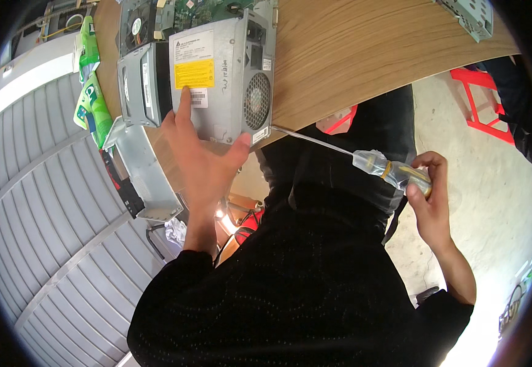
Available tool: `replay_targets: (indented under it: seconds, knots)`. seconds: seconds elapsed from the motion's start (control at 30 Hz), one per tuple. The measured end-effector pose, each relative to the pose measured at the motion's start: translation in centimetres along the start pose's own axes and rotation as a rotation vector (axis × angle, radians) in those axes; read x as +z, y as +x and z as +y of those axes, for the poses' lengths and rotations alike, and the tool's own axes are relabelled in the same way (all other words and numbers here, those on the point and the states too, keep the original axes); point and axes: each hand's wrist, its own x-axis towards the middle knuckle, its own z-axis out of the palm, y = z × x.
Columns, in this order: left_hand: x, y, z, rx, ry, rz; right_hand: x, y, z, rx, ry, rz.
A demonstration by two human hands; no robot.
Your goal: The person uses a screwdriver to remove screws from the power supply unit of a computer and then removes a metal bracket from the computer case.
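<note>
A silver power supply (pixel 228 116) with a white and yellow label and a round mesh vent lies at the table's near edge. Over its near end spreads my left hand (pixel 201 153), index finger stretched along the top and thumb pressed at the corner by the vent; the remaining fingers are partly hidden at its left side. My right hand (pixel 430 189) is closed around the plastic-wrapped handle of a long screwdriver (pixel 376 164). The screwdriver's thin shaft slants up to the left, its tip at the low corner of the vented face. Whether a screw sits there is too small to tell.
Left of the power supply is a grey metal drive bay (pixel 134 92); behind lie a fan (pixel 136 27) and a green circuit board (pixel 201 12). Green packets (pixel 94 104) and a metal panel (pixel 146 168) line the left edge. A perforated bracket (pixel 471 18) rests far right; a red stool (pixel 480 101) stands beyond.
</note>
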Motion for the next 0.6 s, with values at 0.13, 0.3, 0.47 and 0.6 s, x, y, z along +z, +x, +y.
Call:
replay_targets:
  seconds: [0.13,0.3,0.47,0.6]
  knots:
    - [-0.5,0.0,-0.2,0.005,0.056,-0.052,-1.2,-0.2,0.1,-0.293,-0.101,-0.099]
    - [-3.3,2.9,-0.9,-0.146,-0.33,-0.172,-1.6,1.1,0.0,-0.351,-0.202,-0.051]
    - [-2.2,7.6,-1.8,-0.022,-0.408,-0.285,-1.6,0.9,1.4,-0.622,-0.484,-0.051]
    - [-1.4,7.1,1.9,0.154,-0.119,-0.171,-0.8,0.5,2.8,-0.724,-0.514,0.043]
